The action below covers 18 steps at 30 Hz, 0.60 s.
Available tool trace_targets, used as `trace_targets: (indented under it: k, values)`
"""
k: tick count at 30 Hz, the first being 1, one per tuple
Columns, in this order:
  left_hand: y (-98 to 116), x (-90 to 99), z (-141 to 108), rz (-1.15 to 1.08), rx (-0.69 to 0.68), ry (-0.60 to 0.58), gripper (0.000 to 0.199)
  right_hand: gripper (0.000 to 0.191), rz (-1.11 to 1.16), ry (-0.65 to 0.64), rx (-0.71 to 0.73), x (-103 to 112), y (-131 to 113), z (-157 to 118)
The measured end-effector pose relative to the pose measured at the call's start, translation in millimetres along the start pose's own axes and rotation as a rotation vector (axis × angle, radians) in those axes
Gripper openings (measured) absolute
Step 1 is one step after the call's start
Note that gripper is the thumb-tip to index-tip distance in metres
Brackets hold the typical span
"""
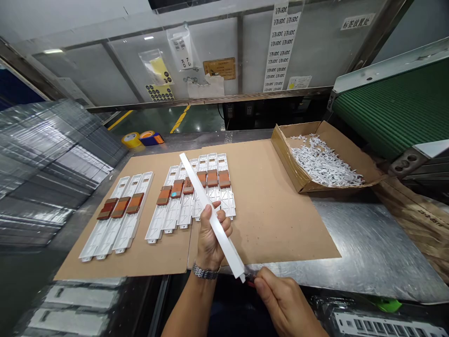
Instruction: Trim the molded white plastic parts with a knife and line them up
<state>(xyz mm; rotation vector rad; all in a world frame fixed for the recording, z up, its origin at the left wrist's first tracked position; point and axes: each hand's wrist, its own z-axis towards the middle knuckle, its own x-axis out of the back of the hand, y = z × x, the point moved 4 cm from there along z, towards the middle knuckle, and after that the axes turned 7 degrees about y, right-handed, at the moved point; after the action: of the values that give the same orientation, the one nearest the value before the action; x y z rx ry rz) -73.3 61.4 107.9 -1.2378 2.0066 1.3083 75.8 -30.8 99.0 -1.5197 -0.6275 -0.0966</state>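
My left hand (209, 236), with a metal watch band at the wrist, is closed round a long white plastic strip (227, 243). The strip is held slanting above the cardboard, its lower end towards me. At that end my right hand (282, 297) grips a small tool (250, 278) with a dark tip and a bit of red; my fingers hide most of it. Beyond the strip, several white plastic panels (126, 231) lie side by side in two groups. Reddish-brown blocks (121, 207) rest across their middles.
A cardboard sheet (266, 210) covers part of the metal table (372, 243). An open cardboard box (289, 164) of small white pieces (322, 161) stands at the right, below a green conveyor (403, 103). Tape rolls (131, 139) sit at the back left, near stacked clear trays (52, 173).
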Motion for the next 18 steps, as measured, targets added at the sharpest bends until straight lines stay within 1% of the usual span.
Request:
trace_targets:
  k: [9, 18]
  values:
    - [-0.1, -1.7, -0.7, 0.011, 0.000, -0.006, 0.035, 0.036, 0.037, 0.000, -0.015, 3.7, -7.2, 0.4]
    - [-1.8, -2.4, -1.3, 0.017, 0.004, -0.010, 0.035, 0.035, 0.031, -0.017, -0.032, 3.4, -2.7, -1.9]
